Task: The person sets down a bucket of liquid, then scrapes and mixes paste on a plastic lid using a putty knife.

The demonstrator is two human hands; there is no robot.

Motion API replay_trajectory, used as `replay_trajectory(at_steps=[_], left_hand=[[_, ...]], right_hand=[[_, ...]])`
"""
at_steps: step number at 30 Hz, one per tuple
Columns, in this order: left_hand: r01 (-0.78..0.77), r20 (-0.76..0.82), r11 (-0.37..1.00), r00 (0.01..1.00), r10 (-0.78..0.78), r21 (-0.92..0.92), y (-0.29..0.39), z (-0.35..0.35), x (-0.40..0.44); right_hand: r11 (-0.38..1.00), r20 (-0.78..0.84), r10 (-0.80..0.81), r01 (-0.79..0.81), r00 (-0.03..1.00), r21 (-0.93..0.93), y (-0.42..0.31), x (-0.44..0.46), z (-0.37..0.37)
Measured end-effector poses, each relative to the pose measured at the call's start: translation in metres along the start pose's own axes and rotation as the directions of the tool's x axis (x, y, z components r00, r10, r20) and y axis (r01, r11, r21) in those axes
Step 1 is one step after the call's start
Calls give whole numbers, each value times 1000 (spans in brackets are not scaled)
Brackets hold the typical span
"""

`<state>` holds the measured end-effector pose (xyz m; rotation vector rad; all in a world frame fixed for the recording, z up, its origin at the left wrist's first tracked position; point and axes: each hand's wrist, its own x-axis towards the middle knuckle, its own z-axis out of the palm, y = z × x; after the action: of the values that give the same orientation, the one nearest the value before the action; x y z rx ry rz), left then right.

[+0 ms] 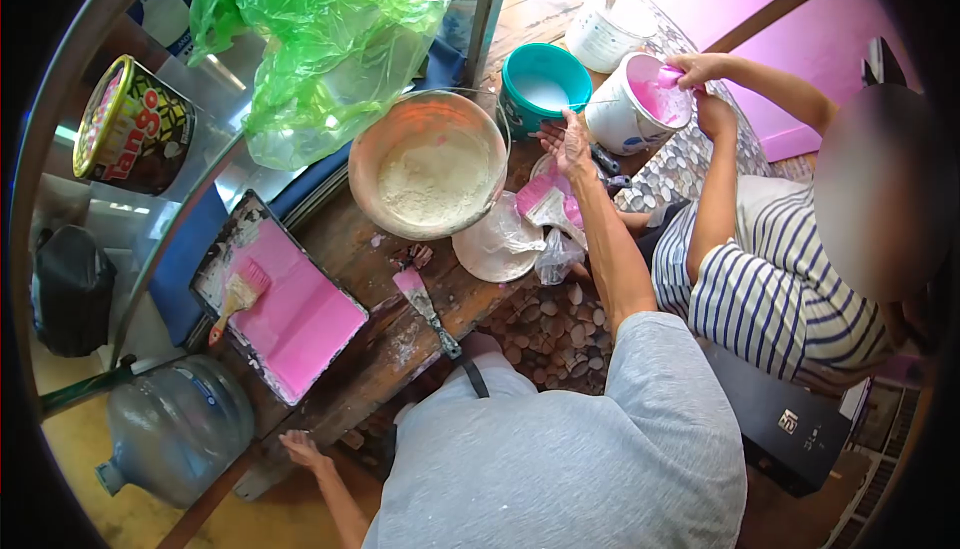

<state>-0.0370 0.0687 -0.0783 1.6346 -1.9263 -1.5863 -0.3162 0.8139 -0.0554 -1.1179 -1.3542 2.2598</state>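
My right hand reaches forward beside the teal bucket, which holds whitish liquid. Its fingers are apart near the bucket's lower rim; whether they touch it I cannot tell. Low at the left, my left hand hangs by the bench edge with fingers loosely stretched and nothing visible in it. Just below my right hand lie a pink-stained brush and a clear plastic bag. A co-worker's hands hold a pink-coated piece at the rim of a white bucket with pink paint inside.
On the wooden bench stand a large bowl of pale powder, a pink paint tray with a brush, and a pink-tipped scraper. A water jug lies left. Green plastic drapes above; another white bucket stands behind.
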Motion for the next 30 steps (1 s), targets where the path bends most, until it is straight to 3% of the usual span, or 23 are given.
replay_trajectory(at_steps=[2, 4, 8, 10, 22, 30], left_hand=[[43, -7, 999, 999, -43, 25, -31, -9, -24], [183, 77, 982, 980, -185, 35, -57, -18, -42], [199, 178, 972, 959, -219, 122, -74, -12, -81], [173, 303, 937, 915, -266, 302, -79, -10, -90], [165, 350, 897, 880, -322, 409, -105, -33, -98], [40, 511, 898, 811, -285, 437, -92, -18, -81]], right_hand=[[1000, 14, 20, -20, 1000, -3, -10, -1, 5], [995, -8, 2, -3, 1000, -102, -12, -2, 8], [996, 23, -41, 39, 999, 76, -11, 6, 11], [992, 27, -54, 51, 998, 111, -10, 8, 12], [977, 39, -124, 115, 992, 178, -34, -22, -21], [960, 82, -202, 180, 976, 215, -64, -100, -36]])
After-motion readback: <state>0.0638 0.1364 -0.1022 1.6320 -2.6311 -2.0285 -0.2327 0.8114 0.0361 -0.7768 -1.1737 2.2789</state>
